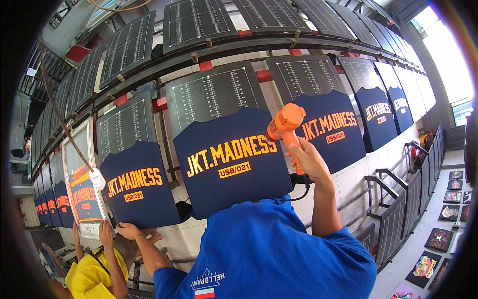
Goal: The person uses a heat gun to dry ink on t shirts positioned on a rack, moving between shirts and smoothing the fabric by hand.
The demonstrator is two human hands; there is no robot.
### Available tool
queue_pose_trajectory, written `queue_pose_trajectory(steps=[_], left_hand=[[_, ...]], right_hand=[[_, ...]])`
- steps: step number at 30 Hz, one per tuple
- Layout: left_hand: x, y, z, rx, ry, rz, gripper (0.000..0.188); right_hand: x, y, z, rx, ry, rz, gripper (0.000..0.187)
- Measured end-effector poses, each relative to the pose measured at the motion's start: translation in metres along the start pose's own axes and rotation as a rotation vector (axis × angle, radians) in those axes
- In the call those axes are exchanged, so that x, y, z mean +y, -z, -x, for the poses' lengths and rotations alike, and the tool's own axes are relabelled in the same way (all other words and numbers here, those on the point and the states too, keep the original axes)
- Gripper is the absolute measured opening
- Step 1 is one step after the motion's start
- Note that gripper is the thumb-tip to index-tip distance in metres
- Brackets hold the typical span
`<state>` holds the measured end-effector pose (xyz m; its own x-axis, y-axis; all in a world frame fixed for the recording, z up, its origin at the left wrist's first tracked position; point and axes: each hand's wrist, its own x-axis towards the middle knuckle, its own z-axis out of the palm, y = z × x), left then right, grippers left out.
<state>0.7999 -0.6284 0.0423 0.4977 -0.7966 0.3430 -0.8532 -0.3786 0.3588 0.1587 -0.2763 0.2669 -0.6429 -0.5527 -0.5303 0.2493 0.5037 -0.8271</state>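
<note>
My right hand (309,158) is closed round the handle of an orange heat gun (288,119). Its nozzle faces the right end of the orange-yellow lettering on a navy shirt (224,189), close above the cloth. This shirt lies flat over a dark board (219,89) with white measuring marks. Lower left, my left hand (129,230) has its fingers bent at the bottom corner of a second navy shirt (149,184) with orange lettering. A black cord (304,192) runs from the heat gun's handle toward my blue shirt.
At left, a co-worker in yellow (92,274) has both hands on a printing screen frame (97,209). A white clip-like piece (97,179) sits on that frame. More printed navy shirts (376,119) line the row. A metal rail (229,47) and further marked boards (199,22) stand beyond.
</note>
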Motion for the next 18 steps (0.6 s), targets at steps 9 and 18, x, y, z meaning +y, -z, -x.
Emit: queue_pose_trajectory(steps=[9,18], left_hand=[[-0.004,-0.003,-0.007,-0.031,0.026,0.082,0.048],[-0.007,0.001,-0.013,-0.053,-0.043,0.073,0.053]], right_hand=[[0.002,-0.003,-0.007,-0.031,0.024,-0.048,0.028],[0.013,0.002,0.004,-0.056,-0.022,0.003,0.036]])
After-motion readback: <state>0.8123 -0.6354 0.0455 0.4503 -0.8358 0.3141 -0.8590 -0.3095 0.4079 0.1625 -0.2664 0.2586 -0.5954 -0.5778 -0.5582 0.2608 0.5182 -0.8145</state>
